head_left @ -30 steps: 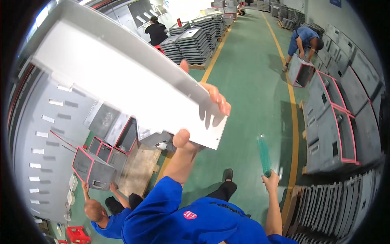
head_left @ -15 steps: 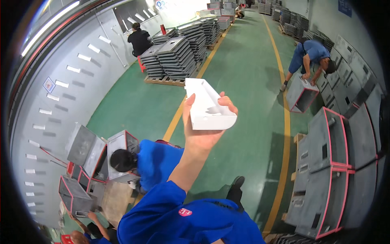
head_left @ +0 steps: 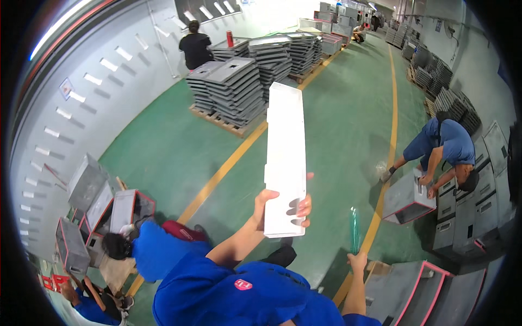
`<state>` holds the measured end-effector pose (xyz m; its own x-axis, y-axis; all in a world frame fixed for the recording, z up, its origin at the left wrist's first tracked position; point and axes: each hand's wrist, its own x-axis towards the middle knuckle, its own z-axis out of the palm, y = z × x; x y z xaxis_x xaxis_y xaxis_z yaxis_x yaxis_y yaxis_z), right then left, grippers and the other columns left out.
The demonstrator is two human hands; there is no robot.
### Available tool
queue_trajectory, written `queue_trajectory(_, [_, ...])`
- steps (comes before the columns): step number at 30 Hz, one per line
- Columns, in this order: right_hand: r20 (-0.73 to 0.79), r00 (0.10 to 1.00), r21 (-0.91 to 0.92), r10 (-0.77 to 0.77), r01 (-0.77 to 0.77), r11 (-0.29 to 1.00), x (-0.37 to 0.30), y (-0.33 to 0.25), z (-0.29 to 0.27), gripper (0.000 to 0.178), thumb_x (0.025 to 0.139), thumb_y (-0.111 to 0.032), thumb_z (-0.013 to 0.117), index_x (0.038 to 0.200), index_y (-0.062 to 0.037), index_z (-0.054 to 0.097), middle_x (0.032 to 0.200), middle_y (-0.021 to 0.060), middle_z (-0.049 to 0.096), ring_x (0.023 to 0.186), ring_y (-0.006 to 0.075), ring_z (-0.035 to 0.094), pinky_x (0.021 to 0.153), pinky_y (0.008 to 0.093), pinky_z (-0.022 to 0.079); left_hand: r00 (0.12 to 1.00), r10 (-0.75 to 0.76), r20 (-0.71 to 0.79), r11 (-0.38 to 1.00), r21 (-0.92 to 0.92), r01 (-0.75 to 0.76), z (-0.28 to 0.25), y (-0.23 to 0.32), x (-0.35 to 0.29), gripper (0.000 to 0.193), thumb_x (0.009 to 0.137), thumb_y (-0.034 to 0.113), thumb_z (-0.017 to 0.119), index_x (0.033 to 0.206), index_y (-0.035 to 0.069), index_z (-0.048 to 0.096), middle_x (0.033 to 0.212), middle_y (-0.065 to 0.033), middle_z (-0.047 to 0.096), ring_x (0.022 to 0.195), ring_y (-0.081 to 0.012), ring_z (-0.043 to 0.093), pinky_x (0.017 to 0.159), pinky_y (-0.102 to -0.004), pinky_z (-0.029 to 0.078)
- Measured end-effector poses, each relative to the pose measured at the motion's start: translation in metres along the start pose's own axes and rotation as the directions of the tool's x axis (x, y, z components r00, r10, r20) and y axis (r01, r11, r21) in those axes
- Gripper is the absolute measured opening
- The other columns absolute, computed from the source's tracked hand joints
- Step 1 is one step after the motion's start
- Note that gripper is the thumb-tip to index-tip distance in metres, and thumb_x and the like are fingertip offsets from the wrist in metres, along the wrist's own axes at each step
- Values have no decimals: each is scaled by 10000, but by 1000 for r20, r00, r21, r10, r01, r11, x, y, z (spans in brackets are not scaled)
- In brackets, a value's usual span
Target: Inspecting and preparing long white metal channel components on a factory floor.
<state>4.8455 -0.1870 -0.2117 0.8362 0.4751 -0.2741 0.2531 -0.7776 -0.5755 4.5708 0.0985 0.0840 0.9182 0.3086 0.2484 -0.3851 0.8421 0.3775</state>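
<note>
The left hand (head_left: 283, 209) grasps one white channel-shaped panel (head_left: 285, 146), thumb on one long edge and fingertips curled around the other; the panel stands lengthwise, reaching well beyond that hand over the green floor (head_left: 337, 141). The right hand (head_left: 357, 262), lower and apart, is closed around the near end of one green translucent strip (head_left: 354, 231). Two yellow lines (head_left: 396, 108) run along the floor, one on either side of the panel. Five other people are in view: two in blue, left of the left hand, near several red-edged grey boxes (head_left: 124, 211) too overlapped to count; one in black (head_left: 196, 50), ahead and left; one far ahead; and one in blue (head_left: 455, 142), right of the right hand, touching one grey cabinet (head_left: 408, 198). Ahead of the left hand, several stacks of grey panels (head_left: 232, 81) carry one red cylindrical container (head_left: 229, 39).
</note>
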Motion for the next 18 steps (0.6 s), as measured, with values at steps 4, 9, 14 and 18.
queue_trajectory(4, [17, 988, 169, 155, -156, 973, 61, -13, -5, 270, 618, -126, 704, 785, 40, 570, 603, 140, 622, 522, 231, 653, 536, 364, 526, 993, -106, 45, 989, -96, 110, -52, 19, 104, 883, 695, 402, 591, 1438, 100, 221, 879, -121, 445, 748, -217, 474, 699, -444, 434])
queue_trajectory(9, [-2, 972, -82, 235, -234, 969, 123, -29, -11, 297, 611, -192, 710, 773, 41, 623, 669, 166, 662, 622, 270, 679, 626, 392, 537, 990, -141, 21, 971, -193, 143, -108, 54, 288, 877, 717, 433, 587, 1439, 99, 218, 889, -121, 439, 776, -218, 474, 709, -446, 436])
queue_trajectory(14, [-233, 901, -397, 365, -431, 811, 269, 52, 29, 298, 614, -212, 704, 783, 29, 656, 612, 135, 651, 616, 261, 675, 635, 392, 534, 988, -150, 17, 977, -150, 151, -185, 63, 469, 860, 719, 421, 577, 1433, 99, 223, 905, -131, 447, 792, -225, 478, 739, -462, 441])
queue_trajectory(18, [316, 856, 7, 410, -434, 901, 460, 73, -7, 311, 619, -216, 706, 808, 27, 664, 621, 137, 653, 606, 259, 673, 628, 385, 535, 994, -19, -103, 981, 190, 39, -229, 74, 602, 881, 697, 443, 610, 1421, 106, 238, 962, -152, 481, 802, -246, 524, 725, -464, 474])
